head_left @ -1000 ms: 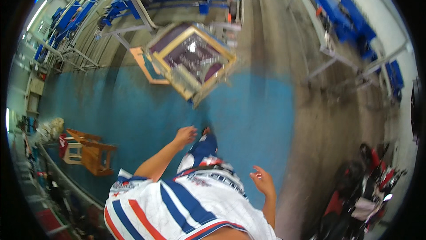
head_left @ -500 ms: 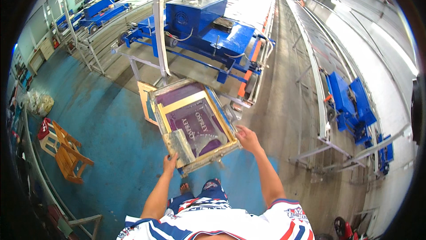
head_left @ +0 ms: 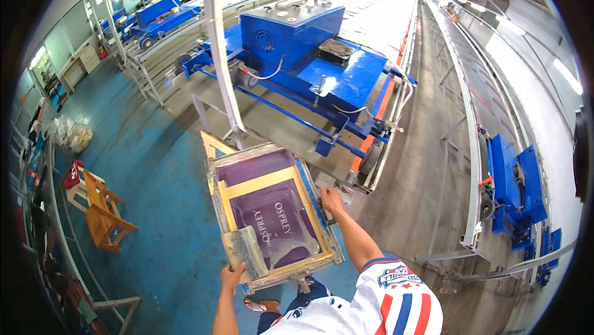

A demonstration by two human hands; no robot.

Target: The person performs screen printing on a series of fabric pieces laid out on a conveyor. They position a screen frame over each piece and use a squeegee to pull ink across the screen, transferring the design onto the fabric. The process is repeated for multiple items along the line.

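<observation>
A screen printing frame [head_left: 337, 254] with purple mesh, yellow tape borders and white lettering lies tilted before me. A flat, grey-stained squeegee [head_left: 246, 251] rests on its near left corner. My left hand [head_left: 231, 276] is closed on the frame's near left edge, its thumb beside the squeegee. Along the frame's right edge is my right hand [head_left: 331, 200], with curled fingers against the wood; the fingertips are partly hidden. Just beyond that hand are grey metal pieces [head_left: 328, 180] at the end of the long table.
A blue wheeled machine [head_left: 297, 56] stands on rails ahead, behind a white upright post [head_left: 219, 56]. More blue carriages [head_left: 510, 174] sit by the right table. A wooden chair [head_left: 102, 211] and a plastic bag [head_left: 71, 134] are at left on the blue floor [head_left: 167, 186].
My view has shifted, so the frame and machine appear lower and larger. My right hand has moved farther up the frame's right edge, away from the near corner. The left hand keeps its place.
</observation>
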